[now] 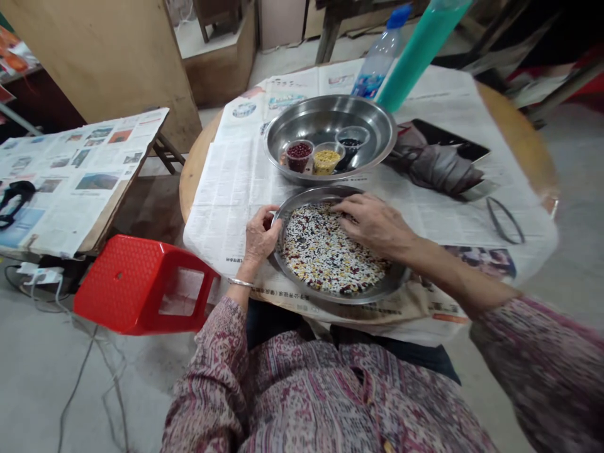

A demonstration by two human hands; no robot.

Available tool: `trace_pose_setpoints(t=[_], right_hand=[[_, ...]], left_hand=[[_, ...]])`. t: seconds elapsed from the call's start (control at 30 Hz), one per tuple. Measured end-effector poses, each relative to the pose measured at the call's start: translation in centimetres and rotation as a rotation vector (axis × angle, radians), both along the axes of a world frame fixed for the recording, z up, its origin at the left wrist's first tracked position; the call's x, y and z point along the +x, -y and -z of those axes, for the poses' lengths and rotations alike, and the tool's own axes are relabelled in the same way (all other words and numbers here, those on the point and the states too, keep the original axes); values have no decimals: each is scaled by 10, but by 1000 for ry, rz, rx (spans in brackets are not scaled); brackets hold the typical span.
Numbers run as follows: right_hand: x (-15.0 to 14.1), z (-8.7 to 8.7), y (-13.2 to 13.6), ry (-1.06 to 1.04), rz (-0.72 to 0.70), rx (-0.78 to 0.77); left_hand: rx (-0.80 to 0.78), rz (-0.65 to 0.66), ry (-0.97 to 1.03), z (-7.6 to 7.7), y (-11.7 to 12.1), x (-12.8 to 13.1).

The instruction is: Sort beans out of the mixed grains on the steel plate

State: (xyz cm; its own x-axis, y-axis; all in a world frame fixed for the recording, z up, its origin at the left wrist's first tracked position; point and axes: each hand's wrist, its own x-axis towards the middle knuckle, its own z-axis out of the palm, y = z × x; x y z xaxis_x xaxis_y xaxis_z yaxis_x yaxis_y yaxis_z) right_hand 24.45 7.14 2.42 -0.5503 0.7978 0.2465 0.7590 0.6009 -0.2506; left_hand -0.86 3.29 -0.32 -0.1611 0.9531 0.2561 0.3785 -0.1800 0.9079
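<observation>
A round metal tray (394, 286) heaped with mixed white, dark and red beans (325, 251) lies on the newspaper-covered round table in front of me. My left hand (259, 236) grips the tray's left rim, fingers curled over it. My right hand (372, 220) rests on the far part of the bean heap, fingers bent down into the beans; whether they pinch any is hidden. Behind it a second metal tray (377, 126) holds three small clear cups: red beans (299, 154), yellow beans (326, 159) and dark beans (352, 139).
A plastic water bottle (380, 60) and a teal cylinder (419, 50) stand at the table's far side. A dark folded cloth (438, 167) and a black loop (504, 220) lie to the right. A red plastic stool (136, 283) and a papered low table (70, 176) are to the left.
</observation>
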Motion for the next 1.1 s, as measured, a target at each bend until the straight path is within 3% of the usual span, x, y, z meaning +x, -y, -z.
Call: trace_pose_setpoints(t=[0.1, 0.27, 0.37, 0.73, 0.93, 1.1], right_hand=[[-17, 4, -3, 1, 18, -8], [-34, 1, 32, -25, -288, -132], [-26, -3, 53, -119, -327, -161], [-1, 13, 80, -384, -49, -57], [-12, 8, 88, -268, 109, -48], [-13, 10, 89, -223, 108, -38]], left_hand=[[-9, -7, -6, -2, 1, 0], [4, 4, 23, 0, 1, 0], [-4, -5, 25, 0, 1, 1], [-15, -28, 5, -1, 4, 2], [4, -29, 10, 0, 5, 1], [-21, -32, -8, -1, 5, 1]])
